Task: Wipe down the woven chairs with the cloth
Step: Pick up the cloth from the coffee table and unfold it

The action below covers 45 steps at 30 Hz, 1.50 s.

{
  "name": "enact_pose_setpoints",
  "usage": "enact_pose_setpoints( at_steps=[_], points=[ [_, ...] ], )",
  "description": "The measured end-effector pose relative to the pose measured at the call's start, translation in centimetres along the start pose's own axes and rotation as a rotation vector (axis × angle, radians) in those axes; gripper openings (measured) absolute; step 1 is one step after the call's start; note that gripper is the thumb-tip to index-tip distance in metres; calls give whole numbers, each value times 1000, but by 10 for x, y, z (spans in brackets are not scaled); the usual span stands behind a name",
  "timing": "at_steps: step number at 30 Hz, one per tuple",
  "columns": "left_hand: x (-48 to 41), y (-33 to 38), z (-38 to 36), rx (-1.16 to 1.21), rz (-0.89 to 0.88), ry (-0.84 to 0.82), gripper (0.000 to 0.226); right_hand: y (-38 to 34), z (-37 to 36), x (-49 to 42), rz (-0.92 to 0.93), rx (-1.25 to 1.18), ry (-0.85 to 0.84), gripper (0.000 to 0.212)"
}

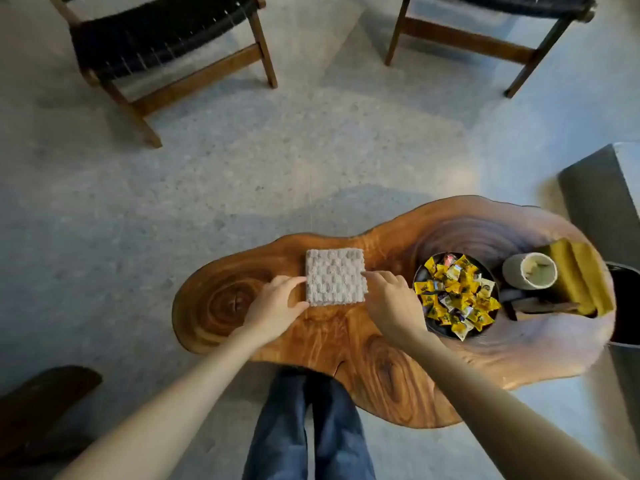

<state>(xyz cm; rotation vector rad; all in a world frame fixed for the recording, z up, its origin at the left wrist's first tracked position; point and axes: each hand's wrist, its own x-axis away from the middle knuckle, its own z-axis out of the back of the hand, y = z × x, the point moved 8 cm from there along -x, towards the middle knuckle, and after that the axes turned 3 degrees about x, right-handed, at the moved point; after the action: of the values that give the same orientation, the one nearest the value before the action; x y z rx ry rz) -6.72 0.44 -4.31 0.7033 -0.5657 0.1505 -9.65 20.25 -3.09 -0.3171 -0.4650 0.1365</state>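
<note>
Both bare arms reach forward from the near edge and converge toward the middle. The left forearm (180,393) runs up from the near left, the right forearm (485,386) from the near right. The left grip (277,306) lies back-up, its fingers and thumb spread at the near-left corner of the folded cloth (334,277); whether it pinches is unclear. The right grip (391,299) is also back-up, its index fingertip stretched out to touch the cloth's right edge.

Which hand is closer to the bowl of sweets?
Right. The right hand is just beside the bowl of sweets, at the cloth's right edge. The left hand is at the cloth's left edge, farther away.
</note>
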Motion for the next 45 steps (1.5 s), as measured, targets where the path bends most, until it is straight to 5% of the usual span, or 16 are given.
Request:
enact_pose_setpoints(
  at_steps=[12,21,24,37,45],
  points=[
    [-107,-82,-119,-102,20,-68,58,37,-155,-69,-119,-83,-191,53],
    [-127,-87,-109,-85,-57,128,14,37,-169,-86,-21,21,-106,30],
    [-120,-83,-97,-45,-32,115,10,31,-151,-84,-24,-20,-69,14],
    [-2,22,67,213,-172,371,4,-67,59,-18,211,-259,191,12],
    [101,32,170,122,-216,519,13,-164,136,33,443,-308,210,12]
  ],
)
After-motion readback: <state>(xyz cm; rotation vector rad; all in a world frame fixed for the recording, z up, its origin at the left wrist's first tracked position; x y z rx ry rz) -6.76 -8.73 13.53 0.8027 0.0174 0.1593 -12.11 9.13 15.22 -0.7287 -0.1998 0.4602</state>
